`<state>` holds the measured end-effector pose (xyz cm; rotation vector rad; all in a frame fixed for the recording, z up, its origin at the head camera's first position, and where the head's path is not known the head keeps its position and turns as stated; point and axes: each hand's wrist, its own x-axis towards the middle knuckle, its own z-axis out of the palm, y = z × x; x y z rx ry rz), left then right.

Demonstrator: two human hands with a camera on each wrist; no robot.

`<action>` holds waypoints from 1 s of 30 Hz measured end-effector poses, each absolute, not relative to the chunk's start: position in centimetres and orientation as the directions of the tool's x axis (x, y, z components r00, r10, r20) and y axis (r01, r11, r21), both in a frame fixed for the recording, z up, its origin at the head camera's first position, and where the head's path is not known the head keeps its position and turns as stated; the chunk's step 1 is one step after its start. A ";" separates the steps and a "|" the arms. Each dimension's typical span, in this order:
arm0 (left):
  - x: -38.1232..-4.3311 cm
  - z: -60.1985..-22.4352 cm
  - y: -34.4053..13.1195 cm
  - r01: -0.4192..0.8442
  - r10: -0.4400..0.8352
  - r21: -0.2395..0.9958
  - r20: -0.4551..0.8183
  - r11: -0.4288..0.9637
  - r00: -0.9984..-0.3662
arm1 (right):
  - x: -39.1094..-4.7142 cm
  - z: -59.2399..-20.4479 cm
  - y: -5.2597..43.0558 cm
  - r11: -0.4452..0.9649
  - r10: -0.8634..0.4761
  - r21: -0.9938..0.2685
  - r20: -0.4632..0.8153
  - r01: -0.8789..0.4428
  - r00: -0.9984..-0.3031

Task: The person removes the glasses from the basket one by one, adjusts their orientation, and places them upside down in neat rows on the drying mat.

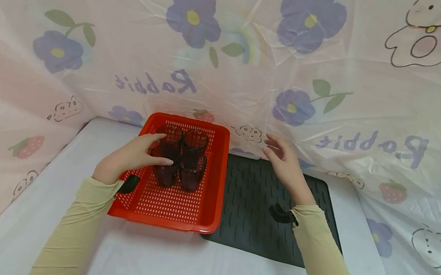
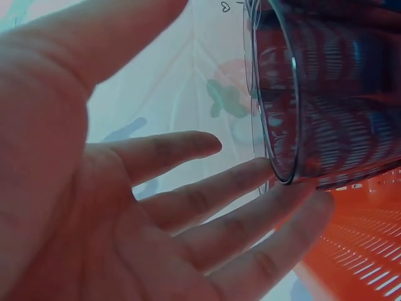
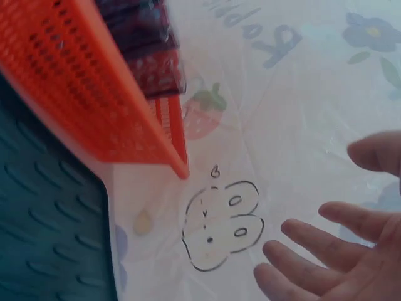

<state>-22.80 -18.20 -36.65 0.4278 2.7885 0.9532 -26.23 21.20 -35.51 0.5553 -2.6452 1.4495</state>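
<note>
Several dark, see-through glasses (image 1: 191,171) stand grouped in a red plastic basket (image 1: 165,222) with slotted walls and floor. Over the basket's left side reaches my left hand (image 1: 138,151), thumb and fingers apart beside the left glasses. In the left wrist view, the fingertips (image 2: 301,188) of that hand lie right at the rim of one glass (image 2: 338,113), with the fingers nearly straight. My right hand (image 1: 285,164) hovers over the back of a dark ridged mat (image 1: 249,200), holding nothing. Its fingers are spread and relaxed in the right wrist view.
The mat lies on the white tabletop (image 1: 149,261), right of the basket, whose edge meets it. Behind and at both sides hangs a pale sheet (image 1: 236,92) printed with flowers and rabbits. The basket stands close to the sheet at the back.
</note>
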 end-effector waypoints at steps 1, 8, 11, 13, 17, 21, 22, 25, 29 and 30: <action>-22.9 -36.8 -18.2 0.217 0.318 0.617 -0.057 0.757 -0.946 | -26.2 -35.5 21.2 0.457 -0.276 -0.826 0.220 -0.329 -0.936; -22.9 -37.5 -18.2 0.238 0.330 0.616 -0.038 0.751 -0.943 | -25.6 -35.8 21.5 0.202 -0.296 -0.968 0.082 -0.147 -0.952; -22.8 -37.6 -18.1 0.238 0.337 0.616 -0.047 0.751 -0.940 | -25.3 -35.9 21.5 0.117 -0.302 -0.990 0.037 -0.075 -0.952; -22.8 -37.6 -18.1 0.234 0.334 0.615 -0.051 0.753 -0.941 | -25.2 -35.9 21.4 0.078 -0.312 -0.996 0.024 -0.051 -0.950; -23.0 -37.5 -18.0 0.241 0.334 0.609 -0.042 0.756 -0.942 | -25.0 -36.0 21.3 0.029 -0.324 -0.999 0.013 -0.023 -0.946; -23.1 -37.2 -17.8 0.248 0.333 0.592 -0.036 0.766 -0.942 | -25.0 -36.2 21.2 0.000 -0.330 -1.000 0.009 -0.010 -0.944; -23.2 -37.1 -17.7 0.249 0.333 0.586 -0.037 0.771 -0.942 | -25.0 -36.2 21.2 -0.006 -0.327 -1.000 0.007 -0.005 -0.945; -23.3 -37.0 -17.5 0.252 0.333 0.562 -0.044 0.788 -0.942 | -24.9 -36.3 21.2 -0.012 -0.315 -1.000 -0.005 0.010 -0.949; -23.5 -37.0 -17.0 0.254 0.334 0.540 -0.052 0.802 -0.941 | -24.9 -36.5 21.2 -0.013 -0.318 -1.000 -0.012 0.017 -0.948; -23.5 -37.0 -17.0 0.254 0.333 0.536 -0.054 0.805 -0.941 | -24.9 -36.6 21.2 -0.015 -0.323 -1.000 -0.012 0.018 -0.946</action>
